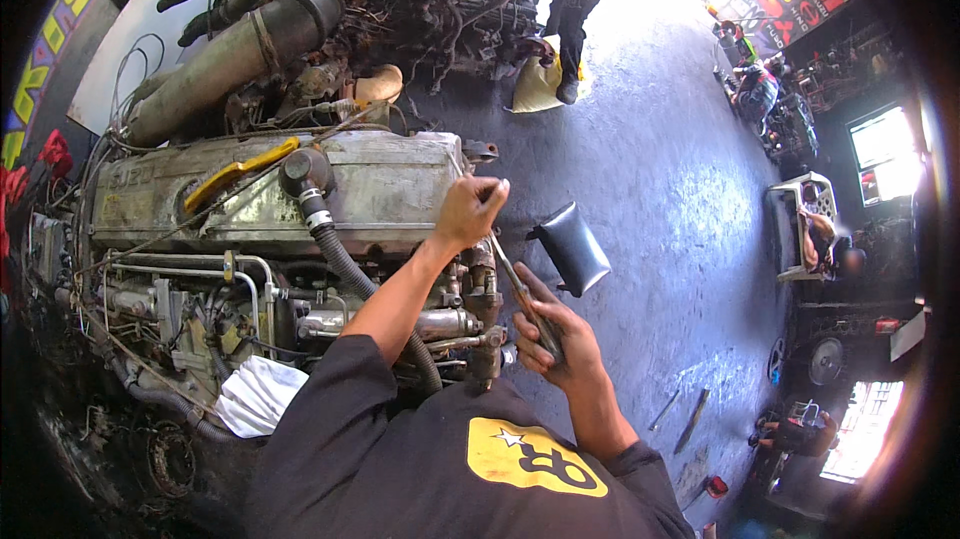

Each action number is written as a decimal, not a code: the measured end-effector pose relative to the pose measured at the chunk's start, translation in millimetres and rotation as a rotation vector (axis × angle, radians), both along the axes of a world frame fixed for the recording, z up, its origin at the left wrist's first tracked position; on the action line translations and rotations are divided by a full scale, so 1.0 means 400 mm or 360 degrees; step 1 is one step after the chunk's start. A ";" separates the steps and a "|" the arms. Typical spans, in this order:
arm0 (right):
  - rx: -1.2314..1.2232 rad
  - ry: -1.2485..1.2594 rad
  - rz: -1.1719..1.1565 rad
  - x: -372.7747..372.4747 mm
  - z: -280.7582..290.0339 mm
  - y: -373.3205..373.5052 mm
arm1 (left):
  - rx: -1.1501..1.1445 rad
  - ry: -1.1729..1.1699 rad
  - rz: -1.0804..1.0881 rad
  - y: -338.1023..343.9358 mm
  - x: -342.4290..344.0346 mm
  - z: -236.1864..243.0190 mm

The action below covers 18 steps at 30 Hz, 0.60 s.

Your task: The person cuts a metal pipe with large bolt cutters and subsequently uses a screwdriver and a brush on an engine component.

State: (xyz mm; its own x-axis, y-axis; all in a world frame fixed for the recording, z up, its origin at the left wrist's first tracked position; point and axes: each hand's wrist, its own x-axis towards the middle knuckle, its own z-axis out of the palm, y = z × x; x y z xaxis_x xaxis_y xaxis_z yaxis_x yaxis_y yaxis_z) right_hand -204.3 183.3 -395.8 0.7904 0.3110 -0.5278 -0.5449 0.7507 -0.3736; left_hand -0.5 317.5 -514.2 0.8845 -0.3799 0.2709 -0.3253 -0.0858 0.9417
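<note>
A large engine with a grey metal valve cover (380, 179) stands in front of me and to the left. My left hand (468, 211) is closed at the cover's right end, its fingers curled together; whatever may be between them is too small to make out. Lower and to the right, my right hand (562, 334) is wrapped round the handle of a screwdriver (541, 319). The thin shaft slants up and left, and its tip is close below my left hand, by the metal fittings (484, 289) on the engine's end.
Across the valve cover lies a yellow-handled tool (240, 174), near a black corrugated hose (335, 249). A white cloth (262, 396) rests on the engine's near side. Beyond my right hand is a black padded stool (573, 251) on the floor. A person stands at the back, and another sits far right.
</note>
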 end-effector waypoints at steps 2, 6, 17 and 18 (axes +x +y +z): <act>0.0039 0.0010 -0.0024 0.029 -0.017 0.008 | 0.0029 -0.0018 0.0126 -0.004 0.035 0.006; 0.0148 -0.0016 -0.0025 0.019 -0.006 -0.004 | 0.0043 -0.0097 0.0050 0.007 0.013 0.001; 0.0121 -0.0012 -0.0091 0.044 0.022 0.068 | -0.0152 0.0105 0.0066 0.016 0.070 -0.015; 0.0123 0.0004 -0.0105 0.039 0.032 0.081 | -0.0181 0.0173 0.0037 0.026 0.060 -0.020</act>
State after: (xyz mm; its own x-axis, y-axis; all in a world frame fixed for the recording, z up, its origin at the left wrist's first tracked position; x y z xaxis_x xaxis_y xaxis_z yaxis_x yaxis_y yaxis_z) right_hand -188.7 215.7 -383.0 0.8093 0.2982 -0.5061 -0.4942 0.8113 -0.3122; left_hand 23.3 327.8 -522.1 0.9190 -0.3315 0.2135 -0.2203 0.0173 0.9753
